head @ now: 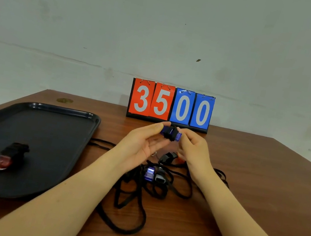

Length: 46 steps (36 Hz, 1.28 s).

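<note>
Whistle (pixel 177 137), pinched between the left hand (pixel 144 143) and right hand (pixel 194 151): glossy translucent blue plastic, bound with a matt black woven cord wrap (pixel 171 134). Beneath the hands, the tabletop (pixel 240 195) is reddish-brown wood, smooth with a faint sheen, and the loose cords (pixel 130 207) on it are matt black cloth weave. Left of the hands, the tray (pixel 52 141) is smooth black plastic with a dull sheen; beyond them, the score cards (pixel 183 110) look glossy and hang on thin metal rings (pixel 185 91).

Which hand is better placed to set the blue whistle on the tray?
Probably left. The left hand pinches the blue whistle, and the tray lies on its side; the right hand would have to cross over.
</note>
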{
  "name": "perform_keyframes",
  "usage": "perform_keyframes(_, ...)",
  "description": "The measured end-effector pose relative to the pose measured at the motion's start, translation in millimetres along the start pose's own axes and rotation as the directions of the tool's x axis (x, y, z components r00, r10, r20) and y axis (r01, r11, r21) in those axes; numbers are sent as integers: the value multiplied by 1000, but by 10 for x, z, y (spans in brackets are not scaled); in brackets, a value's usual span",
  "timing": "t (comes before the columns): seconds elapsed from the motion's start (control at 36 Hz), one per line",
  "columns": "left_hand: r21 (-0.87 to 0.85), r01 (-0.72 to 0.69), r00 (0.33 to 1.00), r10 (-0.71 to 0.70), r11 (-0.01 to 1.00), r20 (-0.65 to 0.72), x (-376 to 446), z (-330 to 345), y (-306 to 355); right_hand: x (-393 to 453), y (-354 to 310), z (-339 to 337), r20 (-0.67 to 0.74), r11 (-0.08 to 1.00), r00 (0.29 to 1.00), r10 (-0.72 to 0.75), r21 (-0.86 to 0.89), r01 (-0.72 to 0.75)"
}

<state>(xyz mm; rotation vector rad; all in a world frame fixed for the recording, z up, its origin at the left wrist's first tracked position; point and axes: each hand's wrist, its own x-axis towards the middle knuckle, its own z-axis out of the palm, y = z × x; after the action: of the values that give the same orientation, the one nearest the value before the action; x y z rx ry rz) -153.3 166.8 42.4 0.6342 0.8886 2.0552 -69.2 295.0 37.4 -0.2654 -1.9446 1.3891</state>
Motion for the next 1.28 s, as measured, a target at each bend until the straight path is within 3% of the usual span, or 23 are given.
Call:
perform_keyframes(0.22,-107,-36,991,22,994,-132,45,-5,-60,-27,109,34,65,960,990,-124,-246,136)
perform_keyframes(0.39,-46,-138,967,125,989,-221,81,-37,-93,-52,165,80,184,868,969,-166,-439,232)
perform_keyframes(0.61,345,-207,883,326,916,-337,125,-105,-80,-84,157,93,362,694,919,-159,-621,364)
perform_keyframes(0.69,574,-208,844,442,792,-304,155,-141,-89,-76,131,91,348,652,914,-209,-647,395)
perform_keyframes(0.81,685,-181,847,466,706,-256,152,-140,-92,-44,116,23,240,625,912,-333,-668,404)
perform_keyframes(0.94,587,-147,906,346,796,-242,144,-115,-71,-36,103,-11,35,778,942,-334,-554,297)
perform_keyframes(1.03,360,-122,957,206,925,-203,116,-95,-17,-68,47,-10,-35,914,967,-253,-337,227)
perform_keyframes(1.14,187,-104,984,128,977,-123,79,-48,9,-108,-66,12,-65,975,977,-205,-101,197)
perform_keyframes(1.17,212,-109,984,136,971,-117,80,-30,-4,-106,-76,14,-65,981,981,-182,-73,177)
perform_keyframes(1.22,430,-145,973,208,891,-101,79,10,-46,-100,-83,18,-59,994,993,-106,-38,104)
perform_keyframes(1.28,729,-186,943,328,659,-55,78,23,-104,-92,-65,22,-36,1000,999,-19,13,20)
